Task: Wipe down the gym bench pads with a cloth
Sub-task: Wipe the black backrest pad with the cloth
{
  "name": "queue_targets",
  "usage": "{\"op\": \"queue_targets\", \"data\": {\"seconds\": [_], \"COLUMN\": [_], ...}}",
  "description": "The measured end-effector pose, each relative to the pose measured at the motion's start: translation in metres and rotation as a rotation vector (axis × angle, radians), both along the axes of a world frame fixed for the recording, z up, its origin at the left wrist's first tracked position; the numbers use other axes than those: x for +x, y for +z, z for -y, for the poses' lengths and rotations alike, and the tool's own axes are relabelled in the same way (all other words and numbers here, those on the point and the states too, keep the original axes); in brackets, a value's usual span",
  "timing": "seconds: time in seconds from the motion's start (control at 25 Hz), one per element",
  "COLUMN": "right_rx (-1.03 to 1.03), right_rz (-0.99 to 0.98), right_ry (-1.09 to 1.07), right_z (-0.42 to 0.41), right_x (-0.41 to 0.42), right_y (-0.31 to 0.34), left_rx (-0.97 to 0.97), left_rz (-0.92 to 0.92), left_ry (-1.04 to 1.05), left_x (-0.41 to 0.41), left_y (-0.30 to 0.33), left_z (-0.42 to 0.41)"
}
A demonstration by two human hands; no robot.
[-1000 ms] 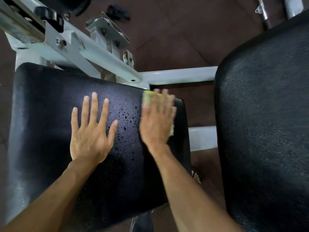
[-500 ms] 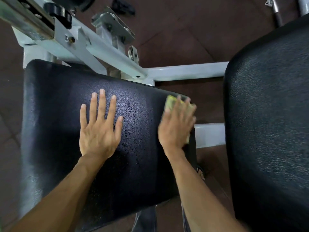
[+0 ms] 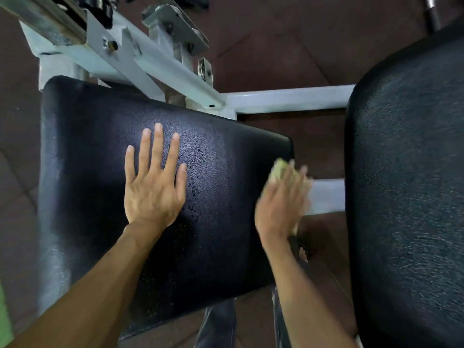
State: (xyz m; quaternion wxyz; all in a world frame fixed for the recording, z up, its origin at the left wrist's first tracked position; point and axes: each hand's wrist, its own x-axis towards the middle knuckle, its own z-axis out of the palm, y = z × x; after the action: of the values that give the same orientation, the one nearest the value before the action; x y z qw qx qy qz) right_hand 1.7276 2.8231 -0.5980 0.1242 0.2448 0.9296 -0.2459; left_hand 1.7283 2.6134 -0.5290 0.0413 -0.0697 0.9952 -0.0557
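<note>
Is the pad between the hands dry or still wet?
Still wet: droplets bead on the pad between the flat left hand and the cloth.

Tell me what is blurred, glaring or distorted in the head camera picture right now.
Head view: the right hand and the yellow-green cloth under it are smeared by motion blur; the left hand, flat on the black pad, is sharp; soft glare whitens the pad's left edge; droplets catch light; the wide-angle lens bows the white frame and the right-hand pad.
</note>
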Motion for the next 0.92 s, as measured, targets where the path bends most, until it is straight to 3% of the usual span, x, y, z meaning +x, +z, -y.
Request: {"op": "queue_targets", "data": {"seconds": [0.12,0.2,0.28,0.4,0.52,0.6,0.76,0.84,0.92], "right_rx": [0.026,-0.021,-0.02,0.026,0.042,0.01,-0.013,0.028,0.045], "right_rz": [-0.136,-0.134,-0.09,-0.001,-0.031,-0.098,-0.114,-0.058,0.015], "right_ry": [0.238,0.522,0.645,0.467,0.165,0.201,0.586,0.566,0.365], "right_z": [0.067,0.084,0.054,-0.005,0.015,0.055,0.071,0.026,-0.009], "right_x": [-0.044,0.025,0.108,0.112,0.0,-0.052,0.046,0.099,0.077], "right_y": [0.017,0.036,0.045,0.024,0.008,0.018,0.042,0.037,0.018], "left_rx": [-0.004,0.023,0.043,0.046,0.029,0.034,0.045,0.04,0.034], "left_rz": [0.01,0.006,0.003,0.008,0.011,0.013,0.009,0.009,0.011], "left_ry": [-0.003,0.012,0.026,0.026,0.029,0.025,0.028,0.022,0.02], "left_x": [-0.001,0.0,-0.001,-0.001,0.0,0.0,0.0,0.0,0.001], "left_y": [-0.001,0.001,0.001,0.001,0.001,0.0,0.002,0.002,0.002], "left_z": [0.001,0.002,0.002,0.001,0.002,0.001,0.002,0.002,0.001]}}
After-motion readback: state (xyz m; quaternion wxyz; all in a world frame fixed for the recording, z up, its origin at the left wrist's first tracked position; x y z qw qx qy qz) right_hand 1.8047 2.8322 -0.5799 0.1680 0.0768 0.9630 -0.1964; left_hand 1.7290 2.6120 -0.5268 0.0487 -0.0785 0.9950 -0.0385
